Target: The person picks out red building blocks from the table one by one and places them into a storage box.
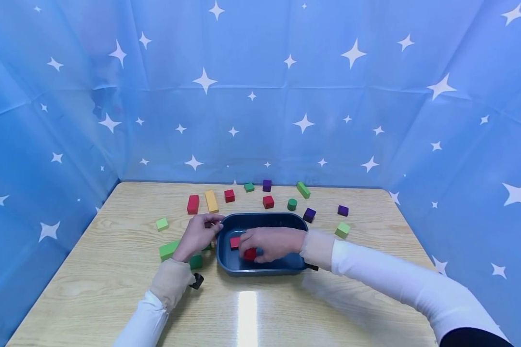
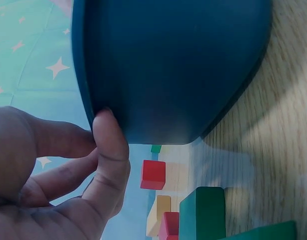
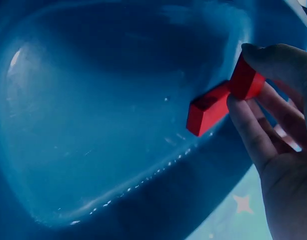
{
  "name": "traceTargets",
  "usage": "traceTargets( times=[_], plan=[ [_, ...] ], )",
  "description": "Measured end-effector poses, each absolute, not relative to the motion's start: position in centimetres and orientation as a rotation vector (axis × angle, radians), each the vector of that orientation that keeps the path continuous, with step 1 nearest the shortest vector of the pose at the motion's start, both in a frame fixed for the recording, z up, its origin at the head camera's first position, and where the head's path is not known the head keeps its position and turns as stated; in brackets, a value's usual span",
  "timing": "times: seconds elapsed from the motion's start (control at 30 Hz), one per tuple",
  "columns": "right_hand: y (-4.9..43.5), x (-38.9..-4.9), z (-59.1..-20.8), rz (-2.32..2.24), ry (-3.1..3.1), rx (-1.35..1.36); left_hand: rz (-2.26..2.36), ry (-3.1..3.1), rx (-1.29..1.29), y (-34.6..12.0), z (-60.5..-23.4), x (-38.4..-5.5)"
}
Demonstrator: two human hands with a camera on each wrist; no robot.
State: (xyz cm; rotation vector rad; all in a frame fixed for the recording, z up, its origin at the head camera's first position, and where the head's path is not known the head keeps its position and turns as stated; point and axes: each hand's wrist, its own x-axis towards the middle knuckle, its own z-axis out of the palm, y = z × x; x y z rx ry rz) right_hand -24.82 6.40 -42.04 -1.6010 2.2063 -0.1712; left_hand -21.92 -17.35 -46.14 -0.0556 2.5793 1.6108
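Note:
A dark blue rectangular basin [image 1: 262, 271] with rounded corners sits on the table. My left hand [image 1: 198, 236] pinches its left rim between thumb and fingers; in the left wrist view the fingers [image 2: 111, 150] press on the basin wall. Inside the basin, my right hand [image 1: 278, 243] holds a small red block [image 3: 247, 80] between thumb and fingertips. A second red block [image 3: 208, 111] lies on the basin floor right beside the held one. Part of that second block is covered by the right hand in the head view.
Behind the basin lie red blocks [image 1: 193, 204], a yellow block [image 1: 211, 201], a green cylinder [image 1: 292, 204] and purple blocks [image 1: 309, 215]. Green blocks [image 1: 169, 250] lie left of it, some partly behind the left hand. A light green block [image 1: 342, 230] is to the right.

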Motion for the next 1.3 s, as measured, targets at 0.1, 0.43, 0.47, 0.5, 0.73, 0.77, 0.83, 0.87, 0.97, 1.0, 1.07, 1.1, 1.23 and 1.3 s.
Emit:
traceTargets(
  times=[0.1, 0.43, 0.47, 0.5, 0.73, 0.77, 0.83, 0.87, 0.97, 1.0, 1.07, 1.1, 1.23, 1.3],
  plan=[
    [6.0, -24.7, -42.1, -0.135, 2.179, -1.622, 1.603, 2.583, -0.059, -17.4, -46.1, -21.9],
    [4.7, -25.1, -43.0, 0.049, 2.081, -1.733, 1.598, 2.582, -0.057, -17.4, -46.2, -21.8],
    [4.6, -25.2, -43.1, 0.057, 2.071, -1.75, 1.599, 2.582, -0.053, -17.4, -46.2, -21.8],
    [4.5, -25.3, -43.2, 0.067, 2.06, -1.768, 1.599, 2.582, -0.048, -17.4, -46.3, -21.8],
    [3.5, -25.8, -44.0, 0.107, 1.996, -1.869, 1.611, 2.585, -0.041, -17.4, -46.3, -21.7],
    [3.4, -25.8, -44.0, 0.11, 1.994, -1.873, 1.61, 2.587, -0.038, -17.4, -46.3, -21.7],
    [3.1, -25.8, -44.1, 0.114, 1.992, -1.873, 1.609, 2.589, -0.031, -17.4, -46.3, -21.8],
    [3.1, -25.7, -44.1, 0.117, 1.994, -1.869, 1.608, 2.588, -0.028, -17.4, -46.3, -21.8],
    [2.9, -25.6, -44.3, 0.139, 2.001, -1.861, 1.605, 2.585, -0.029, -17.4, -46.2, -21.9],
    [2.9, -25.6, -44.4, 0.143, 2.005, -1.859, 1.606, 2.581, -0.034, -17.4, -46.2, -21.9],
    [2.9, -25.6, -44.4, 0.148, 2.008, -1.864, 1.608, 2.573, -0.046, -17.4, -46.1, -21.9],
    [3.0, -25.6, -44.4, 0.149, 2.008, -1.866, 1.608, 2.571, -0.052, -17.4, -46.1, -21.9],
    [3.2, -25.4, -44.1, 0.138, 2.011, -1.859, 1.606, 2.57, -0.057, -17.4, -46.0, -21.9],
    [3.5, -25.3, -44.0, 0.13, 2.018, -1.839, 1.601, 2.574, -0.055, -17.4, -46.0, -21.9]
  ],
)
